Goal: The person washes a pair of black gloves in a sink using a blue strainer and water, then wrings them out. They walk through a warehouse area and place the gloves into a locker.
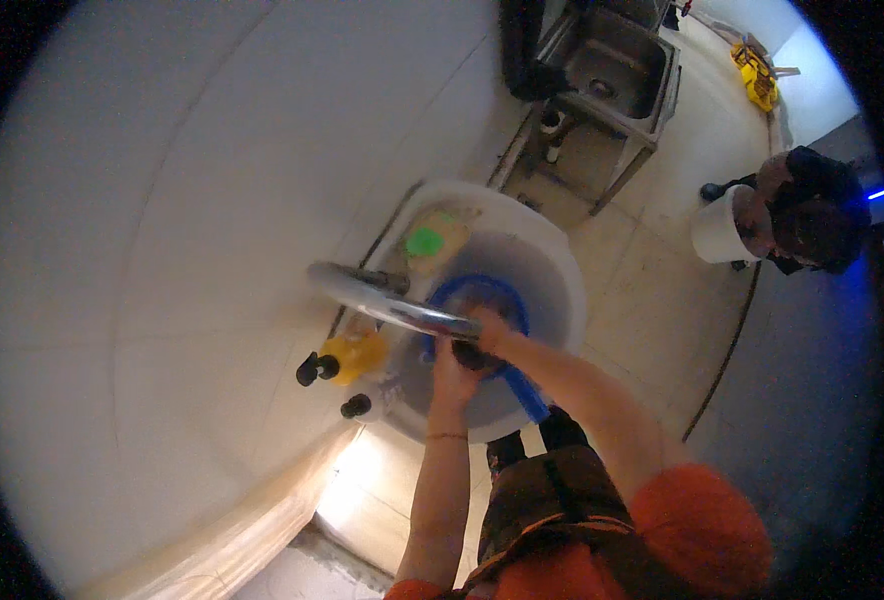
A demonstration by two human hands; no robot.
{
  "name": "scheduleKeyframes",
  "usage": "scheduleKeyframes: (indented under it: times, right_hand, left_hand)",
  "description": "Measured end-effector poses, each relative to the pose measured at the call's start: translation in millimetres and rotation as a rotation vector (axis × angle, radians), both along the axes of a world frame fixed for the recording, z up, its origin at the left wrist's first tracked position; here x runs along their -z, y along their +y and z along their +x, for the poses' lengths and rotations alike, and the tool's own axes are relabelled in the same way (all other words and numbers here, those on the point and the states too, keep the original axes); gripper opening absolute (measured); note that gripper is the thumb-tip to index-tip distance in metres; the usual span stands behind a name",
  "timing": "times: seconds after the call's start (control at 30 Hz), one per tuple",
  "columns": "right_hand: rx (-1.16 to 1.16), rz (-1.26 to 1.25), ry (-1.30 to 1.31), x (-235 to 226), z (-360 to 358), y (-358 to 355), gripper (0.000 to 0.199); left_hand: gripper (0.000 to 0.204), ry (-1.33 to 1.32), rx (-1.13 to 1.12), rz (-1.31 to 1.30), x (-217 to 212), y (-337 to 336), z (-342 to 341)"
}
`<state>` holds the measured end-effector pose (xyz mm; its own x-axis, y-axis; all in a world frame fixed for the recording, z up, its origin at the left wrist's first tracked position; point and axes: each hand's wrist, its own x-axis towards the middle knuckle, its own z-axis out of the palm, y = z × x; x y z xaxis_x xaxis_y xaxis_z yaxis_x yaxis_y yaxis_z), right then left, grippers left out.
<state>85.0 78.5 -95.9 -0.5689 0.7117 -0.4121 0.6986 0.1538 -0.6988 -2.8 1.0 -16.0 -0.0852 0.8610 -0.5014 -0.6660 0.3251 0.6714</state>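
Observation:
A white washbasin (557, 262) stands against the wall, with a curved chrome faucet (402, 308) reaching over it. Inside the washbasin is a round blue plastic dipper (507, 292), its long handle (525, 393) pointing toward me. Under the spout, my left hand (454, 378) is closed around a small dark object (472, 354) whose kind I cannot make out. My right hand (494, 332) is bent close beside it, at the spout's end; its fingers are partly hidden by the faucet, and what they grip does not show.
A green round item (425, 242) lies on the washbasin's back ledge. A yellow pump bottle (354, 356) and a black-capped bottle (356, 406) stand at its left. Beyond are a steel sink (617, 65), a white bucket (719, 228) beside a dark bundle, and a yellow object (757, 80).

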Motion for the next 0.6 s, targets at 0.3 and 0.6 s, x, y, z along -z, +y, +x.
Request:
scheduleKeyframes:
  times: [0.3, 0.6]
  right_hand:
    - [-0.066, 0.256, 0.281, -145, -7, -82, 0.029]
    - [0.079, 0.537, 0.099, -82, -25, -50, 0.023]
  left_hand:
    - [0.039, -0.518, -0.097, -0.090, 56, -20, -23]
    - [0.039, -0.322, -0.156, -0.199, 41, 4, -15]
